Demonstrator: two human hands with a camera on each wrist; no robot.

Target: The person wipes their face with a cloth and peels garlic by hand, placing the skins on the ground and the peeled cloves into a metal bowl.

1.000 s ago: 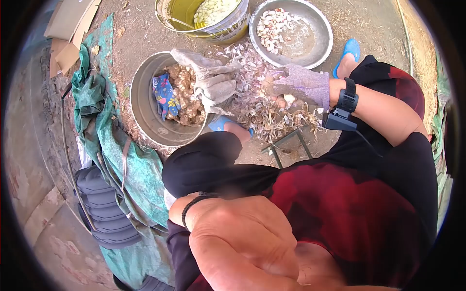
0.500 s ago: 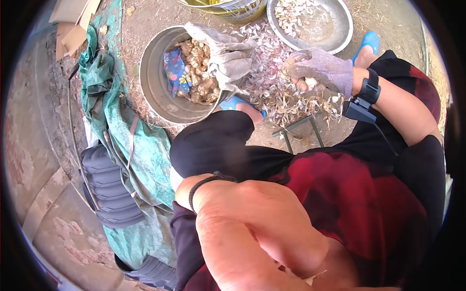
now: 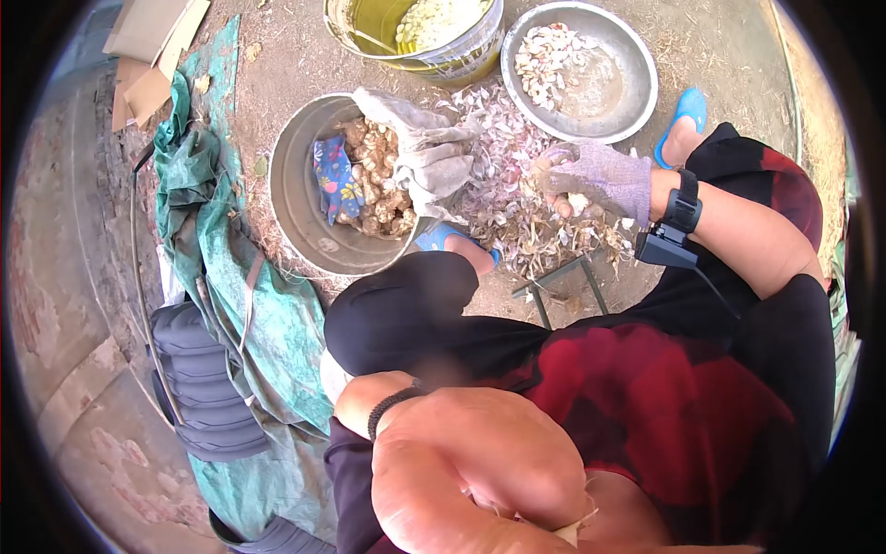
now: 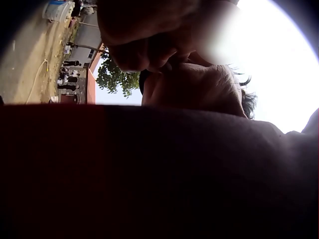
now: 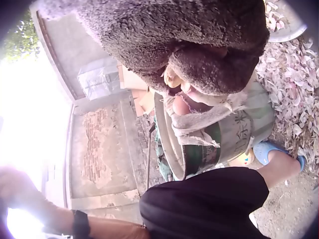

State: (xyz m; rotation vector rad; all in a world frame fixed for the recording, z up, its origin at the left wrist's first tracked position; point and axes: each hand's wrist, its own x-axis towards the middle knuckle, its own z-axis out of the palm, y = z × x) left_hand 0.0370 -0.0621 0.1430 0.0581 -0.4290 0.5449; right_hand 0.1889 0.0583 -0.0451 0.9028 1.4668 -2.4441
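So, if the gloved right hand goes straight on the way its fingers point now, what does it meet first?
Probably the grey cloth draped over the metal tub. The right hand points left across the garlic skins toward it, though depth is hard to judge.

Layout before my knees.
The tub (image 3: 300, 198) stood left of the peelings (image 3: 517, 198); bucket (image 3: 434, 42) and basin (image 3: 581, 69) lay behind them.

We see the gloved right hand (image 3: 595, 175) curled around garlic (image 3: 580, 201) over a heap of skins (image 3: 517, 208). Left hand (image 3: 480, 462) raised close to the lens, blurred. Metal tub (image 3: 300, 217) holds garlic bulbs, a grey sack (image 3: 429, 152) draped over its rim. Metal bowl (image 3: 637, 88) and yellow bucket (image 3: 461, 55) behind.
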